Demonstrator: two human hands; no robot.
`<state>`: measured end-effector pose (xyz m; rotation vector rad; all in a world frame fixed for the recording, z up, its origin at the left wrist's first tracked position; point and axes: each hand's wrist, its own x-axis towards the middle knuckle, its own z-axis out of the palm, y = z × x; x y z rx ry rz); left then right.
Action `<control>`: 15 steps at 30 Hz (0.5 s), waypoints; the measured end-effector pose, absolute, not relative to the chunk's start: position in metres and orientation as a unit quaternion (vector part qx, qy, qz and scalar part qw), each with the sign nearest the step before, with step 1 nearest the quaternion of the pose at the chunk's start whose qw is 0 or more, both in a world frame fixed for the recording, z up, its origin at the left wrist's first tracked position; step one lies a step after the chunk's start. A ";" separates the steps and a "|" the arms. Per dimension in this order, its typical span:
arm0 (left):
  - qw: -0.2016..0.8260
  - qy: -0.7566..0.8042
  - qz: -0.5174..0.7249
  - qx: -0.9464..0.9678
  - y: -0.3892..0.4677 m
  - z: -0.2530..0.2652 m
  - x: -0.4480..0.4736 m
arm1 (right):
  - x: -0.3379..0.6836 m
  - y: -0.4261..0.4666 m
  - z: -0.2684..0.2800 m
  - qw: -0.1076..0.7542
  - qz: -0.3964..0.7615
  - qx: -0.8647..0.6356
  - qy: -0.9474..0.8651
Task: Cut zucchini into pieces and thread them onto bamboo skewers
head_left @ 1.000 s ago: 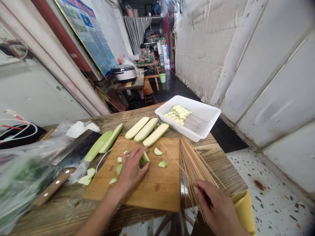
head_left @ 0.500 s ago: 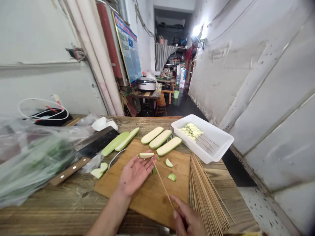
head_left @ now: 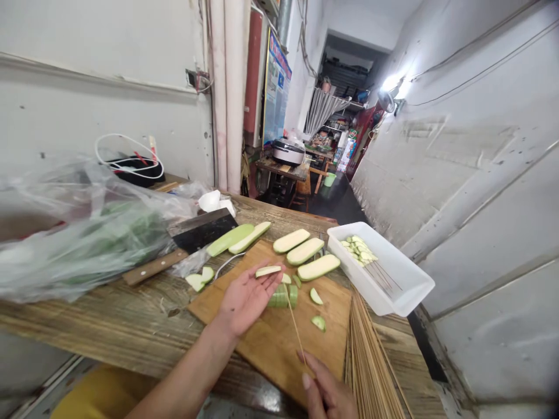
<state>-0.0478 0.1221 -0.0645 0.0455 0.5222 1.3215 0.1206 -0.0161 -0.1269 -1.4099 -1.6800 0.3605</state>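
Observation:
My left hand (head_left: 244,302) is palm up over the cutting board (head_left: 257,349), holding a pale zucchini slice (head_left: 268,271) across its fingers. Pinched in my right hand (head_left: 328,387), at the board's near edge, is a thin bamboo skewer (head_left: 296,326). Its far end reaches up beside the left fingertips; whether it touches the slice I cannot tell. Cut zucchini pieces (head_left: 279,298) lie in a row on the board, partly behind the left hand. Two loose end pieces, one a zucchini end (head_left: 316,296), rest to their right. Three zucchini halves (head_left: 318,267) lie along the far edge, cut faces up.
A white plastic tub (head_left: 404,279) at the right holds skewered slices (head_left: 358,250). A bundle of bamboo skewers (head_left: 371,361) lies beside the board. On the left are a cleaver (head_left: 205,227), more zucchini halves (head_left: 229,239) and a plastic bag (head_left: 109,233) of greens.
The view has swung left and tilted, so the table sits further right in it. My left hand has shifted slightly, uncovering the row of cut pieces. Both hands keep their hold.

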 end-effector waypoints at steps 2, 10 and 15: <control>0.759 0.238 0.605 0.024 0.120 -0.063 -0.049 | 0.117 -0.013 -0.124 0.427 0.161 -0.563 -0.689; 0.757 0.248 0.604 0.011 0.109 -0.055 -0.047 | 0.110 -0.013 -0.117 0.401 0.147 -0.541 -0.725; 0.744 0.256 0.617 0.016 0.108 -0.052 -0.045 | 0.108 -0.015 -0.112 0.427 0.156 -0.537 -0.711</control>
